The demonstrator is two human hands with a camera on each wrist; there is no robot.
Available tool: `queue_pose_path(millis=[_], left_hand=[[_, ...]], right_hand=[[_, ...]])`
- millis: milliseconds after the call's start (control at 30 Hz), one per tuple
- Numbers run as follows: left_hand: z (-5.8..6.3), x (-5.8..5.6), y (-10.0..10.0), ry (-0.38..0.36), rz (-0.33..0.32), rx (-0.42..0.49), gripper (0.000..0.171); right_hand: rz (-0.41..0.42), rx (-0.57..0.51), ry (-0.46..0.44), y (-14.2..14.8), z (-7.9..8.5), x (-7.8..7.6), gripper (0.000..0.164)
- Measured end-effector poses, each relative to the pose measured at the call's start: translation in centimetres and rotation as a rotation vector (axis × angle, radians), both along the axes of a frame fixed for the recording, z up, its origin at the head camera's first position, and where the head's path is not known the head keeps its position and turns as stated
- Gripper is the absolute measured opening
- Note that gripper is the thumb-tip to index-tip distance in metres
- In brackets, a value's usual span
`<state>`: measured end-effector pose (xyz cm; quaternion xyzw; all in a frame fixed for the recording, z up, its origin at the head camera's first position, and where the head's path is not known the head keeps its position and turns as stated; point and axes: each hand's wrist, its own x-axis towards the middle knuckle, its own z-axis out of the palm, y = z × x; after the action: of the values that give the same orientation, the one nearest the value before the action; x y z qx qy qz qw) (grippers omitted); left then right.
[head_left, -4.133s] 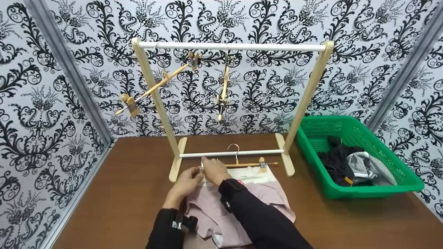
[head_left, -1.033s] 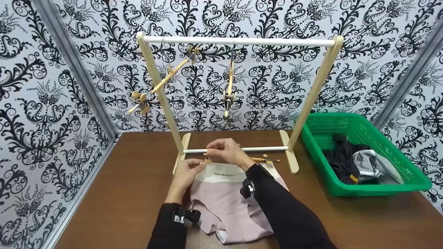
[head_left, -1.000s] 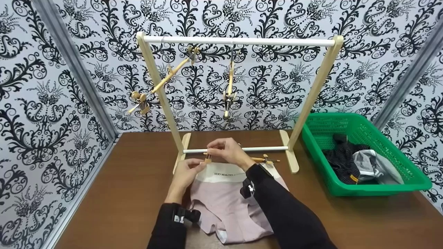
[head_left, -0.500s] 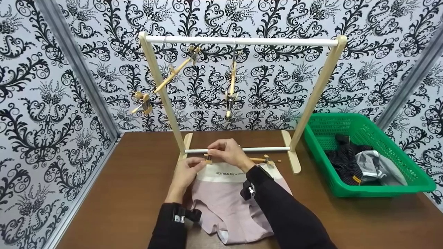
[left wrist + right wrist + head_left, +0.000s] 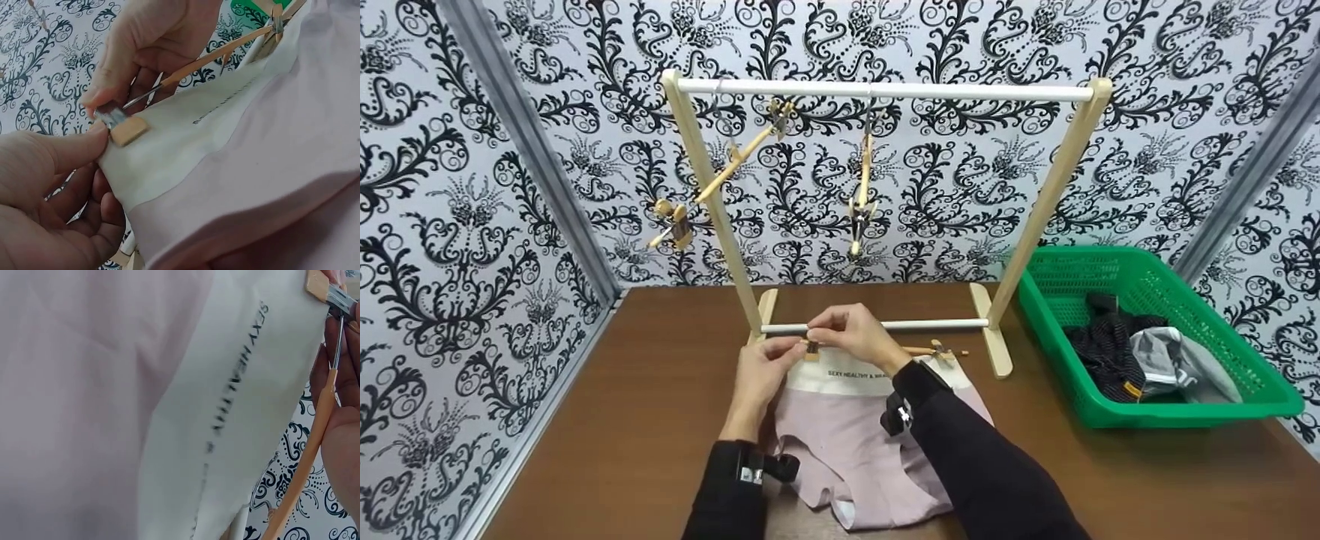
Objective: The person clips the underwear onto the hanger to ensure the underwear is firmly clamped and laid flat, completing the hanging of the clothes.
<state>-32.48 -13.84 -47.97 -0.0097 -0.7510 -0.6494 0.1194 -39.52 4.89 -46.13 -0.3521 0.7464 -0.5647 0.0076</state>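
Note:
A pair of pink underpants (image 5: 847, 435) with a cream, lettered waistband lies on the table. My left hand (image 5: 761, 379) pinches the waistband's left corner between thumb and fingers. My right hand (image 5: 856, 337) grips the top of a wooden clip (image 5: 129, 130) on a clip hanger, its thumb on the clip's upper end. In the left wrist view the clip's wooden pad lies over the front of the waistband corner, right by my left thumb. The hanger's wooden bar (image 5: 304, 461) runs along the waistband's upper edge. Its other clip (image 5: 941, 350) sits at the waistband's right end.
A wooden rack (image 5: 1046, 195) with a white top rail (image 5: 975, 91) stands behind my hands. From it hang two more clip hangers, one left (image 5: 735, 166) and one central (image 5: 866, 172). A green basket (image 5: 1177, 416) holding dark and grey clothes (image 5: 1106, 352) stands right.
Earlier, my right hand was lower over the waistband's left corner; it has since shifted up and back. Within the last second, the left clip has come lower over the waistband corner.

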Motion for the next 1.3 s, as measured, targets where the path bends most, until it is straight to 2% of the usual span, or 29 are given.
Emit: queue_pose_path(millis=[133, 233, 367, 467, 567, 667, 833, 1000, 1167, 1300], left_hand=[[-0.1, 0.1, 0.2, -0.013, 0.001, 0.013, 0.023], [-0.3, 0.0, 0.2, -0.021, 0.004, 0.008, 0.023], [-0.7, -0.3, 0.2, -0.034, 0.008, 0.003, 0.021], [-0.8, -0.3, 0.3, -0.042, 0.012, -0.001, 0.021], [-0.9, -0.3, 0.5, -0.046, 0.017, -0.007, 0.021], [-1.0, -0.3, 0.6, -0.065, 0.034, -0.030, 0.020], [-0.9, -0.3, 0.7, -0.078, 0.063, -0.048, 0.020], [-1.0, -0.4, 0.7, -0.085, 0.063, -0.041, 0.020], [-1.3, -0.3, 0.8, -0.108, 0.043, -0.059, 0.023], [-1.2, -0.2, 0.9, -0.104, 0.030, -0.069, 0.025]], right_hand=[[-0.002, 0.042, -0.039, 0.1, 0.0, 0.4, 0.024], [-0.003, 0.089, -0.053, 0.2, 1.2, 1.5, 0.024], [-0.010, 0.134, -0.013, 0.3, 0.9, 1.5, 0.028], [-0.030, 0.171, 0.019, 0.3, -0.6, 0.5, 0.038], [-0.048, 0.217, 0.032, 0.6, -0.4, 0.6, 0.048], [-0.078, 0.262, 0.044, 1.4, 0.4, 1.0, 0.051], [-0.152, 0.293, 0.027, 4.2, 2.1, 1.8, 0.044], [-0.244, 0.251, 0.019, 8.6, 3.1, 2.7, 0.039], [-0.337, 0.157, 0.036, 13.1, 2.7, 4.3, 0.036], [-0.413, 0.144, -0.008, 15.6, 1.6, 5.6, 0.035]])
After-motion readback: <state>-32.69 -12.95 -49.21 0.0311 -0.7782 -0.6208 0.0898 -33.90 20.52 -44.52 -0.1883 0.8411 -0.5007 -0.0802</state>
